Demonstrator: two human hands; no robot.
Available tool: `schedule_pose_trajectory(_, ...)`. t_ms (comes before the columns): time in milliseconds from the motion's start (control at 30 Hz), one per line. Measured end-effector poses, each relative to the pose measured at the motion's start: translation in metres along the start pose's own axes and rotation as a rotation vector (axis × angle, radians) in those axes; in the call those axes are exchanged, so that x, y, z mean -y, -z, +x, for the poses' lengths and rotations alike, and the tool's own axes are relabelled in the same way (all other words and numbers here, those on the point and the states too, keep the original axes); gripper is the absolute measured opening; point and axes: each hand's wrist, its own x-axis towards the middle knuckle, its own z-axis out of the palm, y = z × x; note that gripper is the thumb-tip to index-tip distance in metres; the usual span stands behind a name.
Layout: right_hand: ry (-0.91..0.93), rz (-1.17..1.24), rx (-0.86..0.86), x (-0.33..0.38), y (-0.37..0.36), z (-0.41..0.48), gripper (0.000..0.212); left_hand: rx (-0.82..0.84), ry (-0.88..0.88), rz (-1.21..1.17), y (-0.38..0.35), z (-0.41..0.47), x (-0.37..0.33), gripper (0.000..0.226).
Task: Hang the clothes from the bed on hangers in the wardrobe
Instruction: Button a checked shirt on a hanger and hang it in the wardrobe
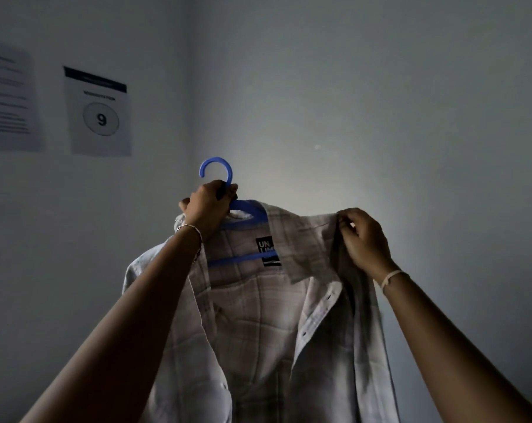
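The left hand (pixel 208 207) gripped the blue hanger (pixel 243 209) below its hook, fingers curled round it; the right hand (pixel 363 239) pinched the plaid shirt (pixel 258 325) at its shoulder.

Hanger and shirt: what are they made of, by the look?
The hanger looks like moulded plastic: uniform blue, smooth rounded hook. The shirt is woven fabric, perhaps cotton or a blend, matte: faint check pattern, soft folds where the right hand pinches it. Exact fibre unclear.
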Motion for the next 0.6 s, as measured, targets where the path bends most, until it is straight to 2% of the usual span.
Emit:
schedule_pose_trajectory(133,-0.263,0.277,0.159,0.004,0.008,0.018,0.023,-0.01,-0.037,-0.038,-0.002,-0.004,-0.007,0.029)
schedule_pose_trajectory(200,-0.321,0.147,0.252,-0.005,0.014,0.022,0.023,-0.016,-0.039,-0.076,-0.002,-0.005,-0.008,0.026)
schedule_pose_trajectory(267,-0.348,-0.083,0.317,-0.016,0.018,0.021,0.021,-0.009,-0.026,-0.147,-0.003,-0.005,-0.009,0.024)
schedule_pose_trajectory(333,-0.316,-0.116,0.27,-0.018,0.02,0.016,0.021,-0.008,-0.03,-0.161,-0.004,-0.004,-0.009,0.022)
schedule_pose_trajectory(400,-0.252,0.125,0.188,-0.008,0.022,0.008,0.022,-0.016,-0.04,-0.103,-0.005,-0.005,-0.012,0.025)
schedule_pose_trajectory(467,-0.241,0.386,0.27,0.007,0.023,0.0,0.025,0.0,-0.04,-0.081,-0.007,-0.006,-0.015,0.028)
schedule_pose_trajectory(500,-0.231,0.429,0.346,0.013,0.022,-0.004,0.024,0.012,-0.039,-0.091,-0.008,-0.006,-0.016,0.028)
schedule_pose_trajectory(533,-0.205,0.389,0.411,0.016,0.019,-0.007,0.024,0.021,-0.037,-0.103,-0.01,-0.006,-0.017,0.028)
schedule_pose_trajectory(600,-0.119,0.178,0.474,0.021,0.014,-0.008,0.038,0.044,-0.047,-0.109,-0.011,-0.005,-0.018,0.026)
